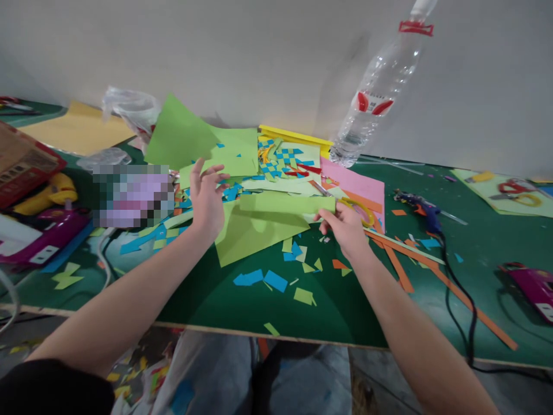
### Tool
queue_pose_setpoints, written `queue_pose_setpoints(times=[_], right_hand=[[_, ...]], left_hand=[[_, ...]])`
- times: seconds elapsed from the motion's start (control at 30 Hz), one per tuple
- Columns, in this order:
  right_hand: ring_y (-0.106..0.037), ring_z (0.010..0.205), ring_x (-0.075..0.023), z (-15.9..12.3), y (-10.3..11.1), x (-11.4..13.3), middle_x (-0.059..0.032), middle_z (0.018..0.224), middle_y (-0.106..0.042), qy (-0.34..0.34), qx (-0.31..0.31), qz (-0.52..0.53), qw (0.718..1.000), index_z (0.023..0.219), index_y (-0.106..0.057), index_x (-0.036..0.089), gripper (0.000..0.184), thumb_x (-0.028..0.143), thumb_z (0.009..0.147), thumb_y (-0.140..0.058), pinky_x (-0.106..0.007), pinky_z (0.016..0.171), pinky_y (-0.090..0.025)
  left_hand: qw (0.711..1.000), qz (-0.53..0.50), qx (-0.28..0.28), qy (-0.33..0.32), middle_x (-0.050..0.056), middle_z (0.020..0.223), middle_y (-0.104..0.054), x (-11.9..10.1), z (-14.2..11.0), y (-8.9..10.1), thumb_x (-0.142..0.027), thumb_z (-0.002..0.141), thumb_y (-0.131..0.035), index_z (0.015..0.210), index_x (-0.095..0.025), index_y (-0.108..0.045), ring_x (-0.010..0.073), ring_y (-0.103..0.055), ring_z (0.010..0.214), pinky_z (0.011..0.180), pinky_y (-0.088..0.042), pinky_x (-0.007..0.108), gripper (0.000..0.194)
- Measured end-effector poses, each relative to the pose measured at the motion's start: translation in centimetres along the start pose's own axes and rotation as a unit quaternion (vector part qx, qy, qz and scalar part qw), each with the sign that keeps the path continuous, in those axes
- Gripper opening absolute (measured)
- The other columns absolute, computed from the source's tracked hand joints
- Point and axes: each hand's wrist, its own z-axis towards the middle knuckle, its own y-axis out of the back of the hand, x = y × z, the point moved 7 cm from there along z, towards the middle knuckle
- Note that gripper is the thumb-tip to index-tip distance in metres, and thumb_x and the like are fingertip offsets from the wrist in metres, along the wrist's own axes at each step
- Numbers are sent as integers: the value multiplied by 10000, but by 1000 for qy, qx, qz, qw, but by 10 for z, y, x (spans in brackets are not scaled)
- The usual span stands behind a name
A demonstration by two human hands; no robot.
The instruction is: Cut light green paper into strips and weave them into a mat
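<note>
A long light-green paper strip (285, 203) is pinched at its right end by my right hand (343, 225), above the table. My left hand (207, 199) is raised to the left of the strip with fingers apart, and nothing shows in it. Below the strip lies a larger light-green paper sheet (246, 233). Just past my right hand rest yellow-handled scissors (365, 212), partly over a pink paper sheet (367, 184). Behind the strip, blue and green woven paper pieces (280, 164) are heaped.
A tall clear plastic bottle (375, 92) stands at the back. On the right lie a blue glue gun (425, 213) with a black cord and orange paper strips (469, 300). A cardboard box (26, 161) and a purple device (56, 236) sit left. Paper scraps (276, 280) litter the green tabletop.
</note>
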Motion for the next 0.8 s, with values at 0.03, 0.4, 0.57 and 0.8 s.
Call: queue_pose_setpoints(times=[0.03,0.4,0.57,0.8], right_hand=[[-519,425,-56,0,-4,-1,-8,719,-701,-9,23,-6,1000,824,-601,165,203,350,793,-679,-204,423,-380],[-408,406,-60,-13,-23,1,1,658,-698,-43,145,-96,984,1302,-543,180,525,360,825,-671,-204,396,-328],[-431,432,-70,-16,-29,1,-8,697,-711,-42,174,-97,979,1346,-514,185,576,362,820,-671,-216,416,-355],[-466,482,-77,-12,-24,5,-12,825,-673,-1,149,-83,985,1377,-460,216,615,363,820,-675,-250,468,-408]], left_hand=[[999,-30,-21,-11,63,1137,-618,-5,-3,1,-320,906,-509,1208,-299,-481,197,-639,961,830,-533,376,303],[882,295,322,-178,96,1176,-635,-47,-53,-64,-234,951,-473,1179,-191,-543,241,-583,1125,989,-438,430,242],[813,348,424,-194,60,1073,-696,-38,-69,-77,-320,971,-504,1245,-192,-540,241,-624,1039,1000,-402,445,305],[828,350,407,-160,38,999,-700,-31,-59,-71,-276,986,-465,1287,-194,-505,202,-649,874,940,-442,415,314]])
